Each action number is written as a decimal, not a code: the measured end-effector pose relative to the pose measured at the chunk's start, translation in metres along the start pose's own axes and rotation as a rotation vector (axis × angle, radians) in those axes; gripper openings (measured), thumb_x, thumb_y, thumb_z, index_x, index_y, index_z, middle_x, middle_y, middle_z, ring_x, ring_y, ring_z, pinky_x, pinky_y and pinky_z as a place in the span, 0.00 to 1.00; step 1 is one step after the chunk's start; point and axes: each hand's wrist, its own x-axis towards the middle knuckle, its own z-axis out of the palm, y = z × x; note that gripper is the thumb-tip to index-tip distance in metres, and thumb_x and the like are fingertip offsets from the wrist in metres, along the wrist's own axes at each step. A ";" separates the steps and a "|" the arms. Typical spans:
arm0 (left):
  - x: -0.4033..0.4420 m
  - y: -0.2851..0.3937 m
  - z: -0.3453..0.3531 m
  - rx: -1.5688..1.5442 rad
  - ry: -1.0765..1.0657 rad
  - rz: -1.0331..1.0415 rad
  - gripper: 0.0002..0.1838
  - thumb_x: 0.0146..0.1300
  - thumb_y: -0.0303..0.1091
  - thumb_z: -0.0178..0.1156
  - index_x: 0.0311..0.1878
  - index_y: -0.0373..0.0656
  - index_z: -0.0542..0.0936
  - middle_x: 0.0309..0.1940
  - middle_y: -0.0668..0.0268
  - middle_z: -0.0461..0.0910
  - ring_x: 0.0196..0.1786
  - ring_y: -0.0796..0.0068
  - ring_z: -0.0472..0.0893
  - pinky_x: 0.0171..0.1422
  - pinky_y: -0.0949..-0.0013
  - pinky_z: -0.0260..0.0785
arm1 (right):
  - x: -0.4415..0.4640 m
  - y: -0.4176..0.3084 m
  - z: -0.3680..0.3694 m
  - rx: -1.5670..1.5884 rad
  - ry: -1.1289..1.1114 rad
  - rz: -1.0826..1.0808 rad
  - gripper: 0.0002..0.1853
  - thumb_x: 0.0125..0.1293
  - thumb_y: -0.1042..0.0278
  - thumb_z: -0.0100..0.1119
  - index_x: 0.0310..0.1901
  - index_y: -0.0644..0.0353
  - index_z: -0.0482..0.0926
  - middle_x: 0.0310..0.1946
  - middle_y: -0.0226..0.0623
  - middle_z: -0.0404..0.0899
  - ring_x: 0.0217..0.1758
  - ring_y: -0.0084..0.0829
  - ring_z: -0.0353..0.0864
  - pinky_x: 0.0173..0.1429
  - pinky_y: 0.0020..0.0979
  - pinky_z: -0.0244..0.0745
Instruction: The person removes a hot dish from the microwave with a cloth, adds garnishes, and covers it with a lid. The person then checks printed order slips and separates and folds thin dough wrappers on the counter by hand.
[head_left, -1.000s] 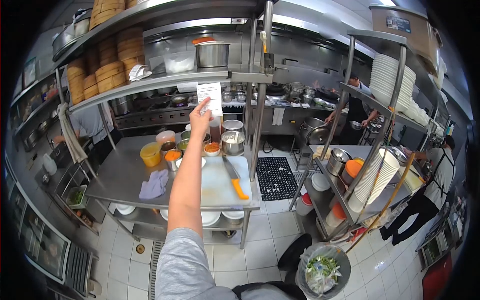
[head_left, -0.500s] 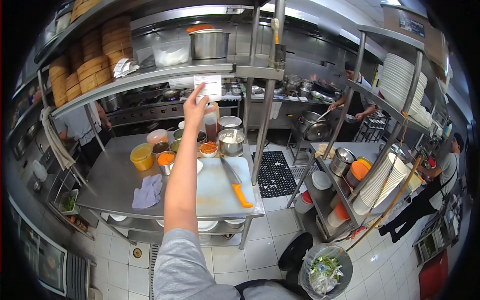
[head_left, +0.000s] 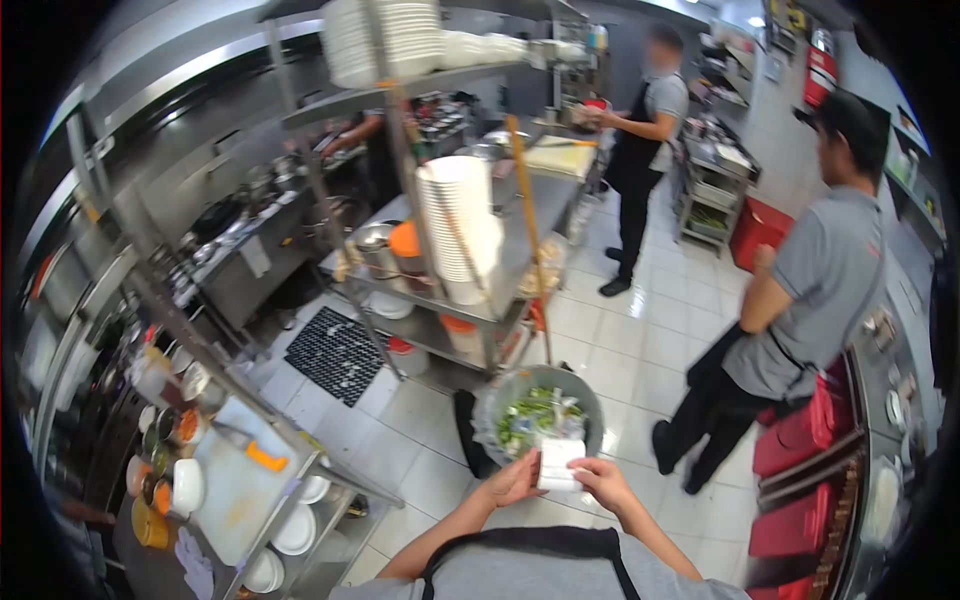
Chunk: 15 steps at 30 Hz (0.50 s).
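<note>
A white paper slip (head_left: 560, 462) with faint print is held in front of my chest. My left hand (head_left: 513, 480) grips its left edge, fingers closed on it. On the opposite side my right hand (head_left: 604, 484) pinches the lower right edge between thumb and fingers. Just beyond the slip stands a grey bin (head_left: 590, 405) lined with plastic and holding green vegetable scraps. Farther left, a knife with an orange handle (head_left: 266, 457) lies on a white cutting board (head_left: 235, 505), apart from both hands.
A co-worker (head_left: 825, 260) in grey stands close on the right, beside red bins (head_left: 800, 440). Another person (head_left: 645, 130) works at a counter farther back. A steel shelf holds stacked white containers (head_left: 462, 230). A black mat (head_left: 335, 355) covers part of the tiled floor.
My view has swung right, away from the prep table. The slip has come down from the overhead rail to my chest, and both my hands now hold it.
</note>
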 end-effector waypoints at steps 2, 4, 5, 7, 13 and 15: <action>0.039 0.000 0.044 0.017 0.071 -0.042 0.31 0.69 0.56 0.46 0.67 0.45 0.62 0.60 0.63 0.70 0.60 0.68 0.73 0.60 0.58 0.68 | -0.011 -0.023 -0.021 0.038 -0.025 -0.063 0.10 0.62 0.78 0.55 0.45 0.62 0.80 0.37 0.31 0.81 0.35 0.18 0.77 0.41 0.22 0.73; 0.082 0.001 0.069 0.129 -0.035 0.021 0.27 0.71 0.47 0.44 0.66 0.39 0.61 0.59 0.59 0.71 0.58 0.63 0.75 0.61 0.59 0.69 | -0.023 -0.040 -0.051 -0.108 -0.024 -0.053 0.12 0.63 0.78 0.54 0.47 0.62 0.79 0.37 0.30 0.81 0.38 0.20 0.80 0.44 0.22 0.74; 0.099 0.004 0.079 0.115 -0.039 0.040 0.26 0.71 0.45 0.44 0.65 0.37 0.61 0.59 0.58 0.71 0.58 0.61 0.75 0.62 0.58 0.69 | -0.029 -0.046 -0.068 -0.074 -0.042 -0.038 0.12 0.63 0.78 0.54 0.47 0.62 0.79 0.38 0.29 0.81 0.39 0.21 0.80 0.44 0.22 0.74; 0.135 0.018 0.100 0.076 -0.049 0.086 0.25 0.72 0.41 0.43 0.65 0.34 0.62 0.60 0.56 0.70 0.59 0.58 0.74 0.64 0.56 0.68 | -0.038 -0.058 -0.105 -0.018 -0.081 -0.002 0.12 0.63 0.78 0.54 0.48 0.61 0.78 0.39 0.29 0.82 0.41 0.23 0.82 0.44 0.23 0.74; 0.214 0.111 0.135 0.011 -0.052 0.376 0.41 0.38 0.19 0.44 0.66 0.32 0.59 0.61 0.50 0.67 0.61 0.48 0.71 0.65 0.48 0.65 | -0.048 -0.042 -0.215 -0.231 0.072 0.011 0.11 0.63 0.79 0.53 0.47 0.61 0.78 0.43 0.31 0.81 0.41 0.24 0.83 0.41 0.24 0.74; 0.239 0.149 0.145 0.171 -0.060 0.484 0.40 0.37 0.18 0.44 0.64 0.31 0.61 0.58 0.50 0.70 0.60 0.50 0.73 0.64 0.49 0.67 | -0.048 -0.037 -0.240 -0.264 0.143 0.003 0.10 0.62 0.81 0.53 0.45 0.64 0.78 0.42 0.34 0.81 0.38 0.26 0.84 0.38 0.23 0.74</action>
